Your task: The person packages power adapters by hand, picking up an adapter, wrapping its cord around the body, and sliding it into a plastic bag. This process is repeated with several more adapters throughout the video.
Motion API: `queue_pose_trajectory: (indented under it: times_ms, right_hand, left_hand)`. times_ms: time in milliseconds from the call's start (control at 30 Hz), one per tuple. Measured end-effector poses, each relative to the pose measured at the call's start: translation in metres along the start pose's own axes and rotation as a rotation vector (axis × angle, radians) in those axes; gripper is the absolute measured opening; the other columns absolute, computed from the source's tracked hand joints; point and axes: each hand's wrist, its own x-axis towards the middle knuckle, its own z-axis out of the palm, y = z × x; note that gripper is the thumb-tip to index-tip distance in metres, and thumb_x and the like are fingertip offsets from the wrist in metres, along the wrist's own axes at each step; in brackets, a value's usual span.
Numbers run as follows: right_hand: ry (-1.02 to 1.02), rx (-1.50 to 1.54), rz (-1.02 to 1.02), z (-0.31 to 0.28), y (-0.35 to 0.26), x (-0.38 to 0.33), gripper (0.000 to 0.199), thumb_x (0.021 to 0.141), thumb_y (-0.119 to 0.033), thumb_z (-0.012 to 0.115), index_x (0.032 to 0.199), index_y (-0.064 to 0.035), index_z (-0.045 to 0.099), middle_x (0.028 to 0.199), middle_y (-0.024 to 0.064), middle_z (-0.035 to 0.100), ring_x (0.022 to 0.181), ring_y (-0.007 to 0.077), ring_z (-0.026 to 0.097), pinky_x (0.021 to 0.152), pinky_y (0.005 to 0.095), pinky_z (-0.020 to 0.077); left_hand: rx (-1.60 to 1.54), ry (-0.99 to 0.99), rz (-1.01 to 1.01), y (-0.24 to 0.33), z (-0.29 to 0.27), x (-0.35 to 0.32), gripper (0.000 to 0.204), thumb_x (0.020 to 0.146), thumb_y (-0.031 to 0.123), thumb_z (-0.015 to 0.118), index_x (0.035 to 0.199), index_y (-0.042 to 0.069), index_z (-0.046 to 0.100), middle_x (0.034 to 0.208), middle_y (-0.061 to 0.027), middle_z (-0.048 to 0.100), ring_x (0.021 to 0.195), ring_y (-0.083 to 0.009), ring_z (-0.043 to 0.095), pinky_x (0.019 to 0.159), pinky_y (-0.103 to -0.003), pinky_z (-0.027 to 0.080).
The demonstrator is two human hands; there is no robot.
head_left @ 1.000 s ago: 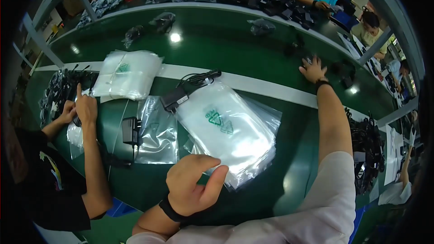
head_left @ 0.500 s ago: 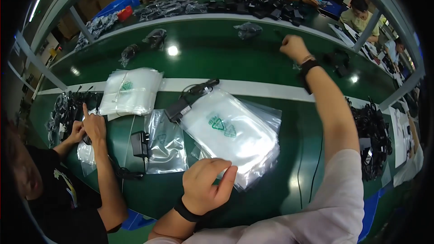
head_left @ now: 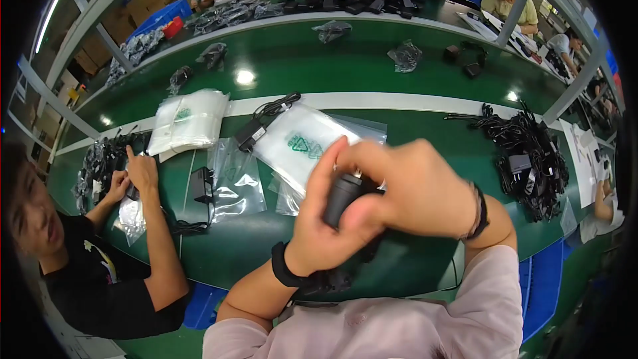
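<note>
- While the left fingers [head_left: 321, 183] curl partly closed around a black adapter [head_left: 342, 194], the right fingers [head_left: 372, 159] arch over its top; blur hides whether they grip it.
- The adapter is between both sets of fingers, and the step in hand seems to be two-handed handling; the next move likely calls for a steady left hold.
- Its casing looks like hard, dull plastic with rounded edges.
- Left of and beyond the fingers, glossy clear bags [head_left: 292, 123] lie stacked on the smooth green surface [head_left: 438, 126].
- Right of the fingers sits a tangled heap of thin black cables [head_left: 545, 189].
</note>
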Motion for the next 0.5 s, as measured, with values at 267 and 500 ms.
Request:
queue_pose_trajectory:
  times_ms: [267,500]
  right_hand:
    - [0.127,0.646,-0.088,0.095,0.085,-0.01,0.056,0.078,-0.025,0.069,0.12,-0.0027,0.041,0.094,0.0099,0.06,0.074,0.0203,0.061,0.066,0.03,0.0477]
    - [-0.026,1.408,0.506,0.097,0.104,-0.019,0.047,0.085,-0.011,0.06,0.127,-0.0024,0.042,0.095,0.0097,0.061,0.085,0.0164,0.06,0.074,0.0267,0.0485]
  left_hand:
    - [-0.567,0.352,-0.073,0.002,-0.032,0.023,0.047,0.087,0.03,0.057,0.122,0.005,0.039,0.125,-0.0151,0.046,0.104,-0.0252,0.053,0.086,-0.041,0.046]
    - [-0.497,0.412,-0.185,-0.022,-0.076,0.019,0.041,0.091,0.033,0.05,0.12,0.004,0.042,0.117,-0.0118,0.05,0.088,-0.0217,0.057,0.08,-0.039,0.048]
